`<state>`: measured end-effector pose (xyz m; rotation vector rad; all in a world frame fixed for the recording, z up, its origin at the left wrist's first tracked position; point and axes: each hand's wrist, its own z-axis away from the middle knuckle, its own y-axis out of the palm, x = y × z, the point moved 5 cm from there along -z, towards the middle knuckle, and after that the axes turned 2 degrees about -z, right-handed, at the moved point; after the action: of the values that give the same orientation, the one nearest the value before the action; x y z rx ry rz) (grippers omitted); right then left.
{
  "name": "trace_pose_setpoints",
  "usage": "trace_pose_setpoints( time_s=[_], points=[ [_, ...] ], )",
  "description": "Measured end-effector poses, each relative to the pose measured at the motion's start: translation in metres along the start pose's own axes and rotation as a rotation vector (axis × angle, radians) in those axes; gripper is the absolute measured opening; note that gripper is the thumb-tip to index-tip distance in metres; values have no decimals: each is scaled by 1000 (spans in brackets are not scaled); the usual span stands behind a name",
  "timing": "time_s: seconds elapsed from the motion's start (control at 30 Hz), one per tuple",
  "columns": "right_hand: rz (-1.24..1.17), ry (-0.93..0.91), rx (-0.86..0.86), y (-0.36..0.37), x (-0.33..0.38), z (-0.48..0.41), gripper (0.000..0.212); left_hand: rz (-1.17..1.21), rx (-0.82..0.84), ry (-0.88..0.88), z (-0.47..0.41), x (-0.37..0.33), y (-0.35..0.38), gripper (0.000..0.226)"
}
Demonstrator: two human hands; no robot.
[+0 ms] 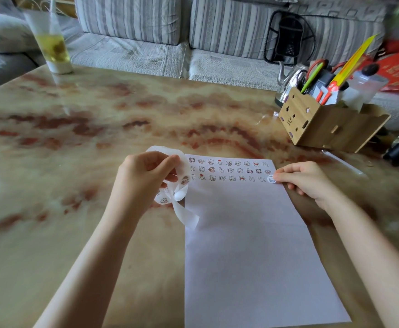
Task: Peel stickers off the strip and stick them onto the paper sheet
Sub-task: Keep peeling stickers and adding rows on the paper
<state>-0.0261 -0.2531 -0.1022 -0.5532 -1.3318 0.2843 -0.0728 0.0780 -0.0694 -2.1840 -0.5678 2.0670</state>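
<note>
Far off at 11 o'clock, a tall cup [54, 43] with yellow drink stands on the tabletop [75, 138].

Just left of the middle, the left hand [144, 178] holds the strip [181, 185]. Its fingers are curled round the strip. The strip loops over the hand and hangs down in a curl at the hand's 5 o'clock. A few little pictures show on it.

Right beside the strip, the paper sheet [241, 245] lies flat on the tabletop and runs down to 6 o'clock. Three rows of small stickers [229, 170] sit at its 12 o'clock end.

At the 3 o'clock end of the third row, on the sheet's edge, is a round sticker [271, 179]. The right hand [307, 179] has its thumb and first finger on it. It looks like a pinch, but it might be a press; the view is too small to be sure.

At 2 o'clock stands a wooden box [324, 121] full of pens.

The strip is thin, light and floppy, so it is best held close to the next sticker. A sticker is tiny and bendy and could fold onto itself, so lift it by its edge. The sheet is light and may slide.
</note>
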Motion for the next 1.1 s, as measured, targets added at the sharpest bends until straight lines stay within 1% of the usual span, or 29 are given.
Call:
trace_pose_setpoints(
  time_s=[0.33, 0.63, 0.77, 0.9, 1.1],
  points=[
    [9, -18, -50, 3, 0, 1, 2, 2, 4, -6, 0, -1, -1, 19],
    [12, -62, -59, 8, -3, -3, 2, -1, 6, 11, 2, -2, -2, 20],
    [18, -90, -83, 8, -7, -5, 6, -4, 6, 11, 2, -2, -3, 20],
    [10, -114, -65, 8, -10, -4, 7, 2, 5, 11, 2, -2, -3, 20],
    [4, -138, -54, 7, -10, -7, 18, 3, 1, -1, 2, -2, -3, 20]
  ],
)
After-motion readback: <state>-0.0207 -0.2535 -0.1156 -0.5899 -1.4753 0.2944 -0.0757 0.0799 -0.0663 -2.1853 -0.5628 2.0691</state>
